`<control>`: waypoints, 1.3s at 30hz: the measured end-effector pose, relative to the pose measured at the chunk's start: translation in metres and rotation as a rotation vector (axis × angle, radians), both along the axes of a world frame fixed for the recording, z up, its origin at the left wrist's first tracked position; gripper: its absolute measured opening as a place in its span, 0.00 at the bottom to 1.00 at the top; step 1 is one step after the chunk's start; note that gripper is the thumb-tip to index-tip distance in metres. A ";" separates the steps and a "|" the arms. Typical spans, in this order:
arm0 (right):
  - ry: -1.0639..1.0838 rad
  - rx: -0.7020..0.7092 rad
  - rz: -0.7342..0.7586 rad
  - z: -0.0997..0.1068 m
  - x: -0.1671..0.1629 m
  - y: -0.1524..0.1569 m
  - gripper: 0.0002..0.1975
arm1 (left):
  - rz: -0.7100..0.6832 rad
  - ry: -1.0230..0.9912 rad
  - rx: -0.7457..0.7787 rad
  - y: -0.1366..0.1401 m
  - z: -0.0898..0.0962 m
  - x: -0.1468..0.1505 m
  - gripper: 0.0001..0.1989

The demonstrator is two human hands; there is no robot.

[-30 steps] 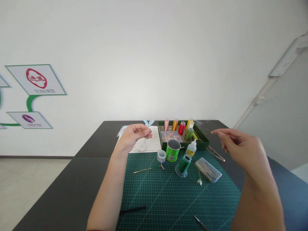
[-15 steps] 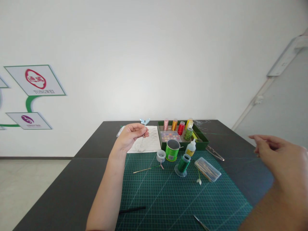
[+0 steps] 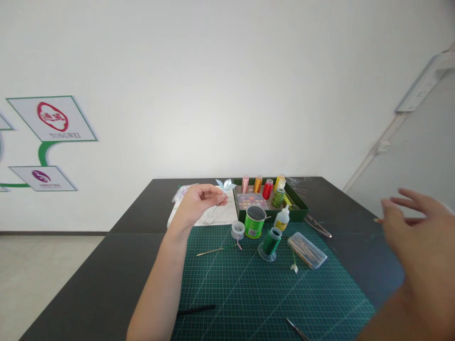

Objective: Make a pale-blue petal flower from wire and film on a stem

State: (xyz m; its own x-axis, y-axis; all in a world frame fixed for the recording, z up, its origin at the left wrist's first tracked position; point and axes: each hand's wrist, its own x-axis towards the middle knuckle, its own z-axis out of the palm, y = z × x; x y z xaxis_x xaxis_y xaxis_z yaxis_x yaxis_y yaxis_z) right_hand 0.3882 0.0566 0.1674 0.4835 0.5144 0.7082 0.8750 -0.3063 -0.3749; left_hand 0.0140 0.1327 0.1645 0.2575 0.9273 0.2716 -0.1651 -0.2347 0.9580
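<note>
Pinched between the thumb and fingers of my left hand is a pale blue flower, its petals spread above the fingertips. The hand is raised over a white paper sheet. Off to the right, my right hand is up above the dark table, well apart from the flower. Its fingers are parted and somewhat blurred, and I see nothing held in them. A spool of green thread stands upright on the green cutting mat between the two arms.
A green box holds several thread spools and a bead case. Before it stand a green can, a glue bottle and a white tape roll. A clear case of cotton swabs, a small white flower and pointed scissors lie on the mat.
My left hand has shifted slightly right and the blue flower has turned, showing more of its petals. The right hand's fingers have gone from a pinch to spread apart.
</note>
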 end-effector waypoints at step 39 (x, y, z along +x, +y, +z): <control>0.570 -0.213 1.143 -0.019 -0.140 0.024 0.18 | 0.062 0.269 0.183 -0.022 -0.006 0.034 0.09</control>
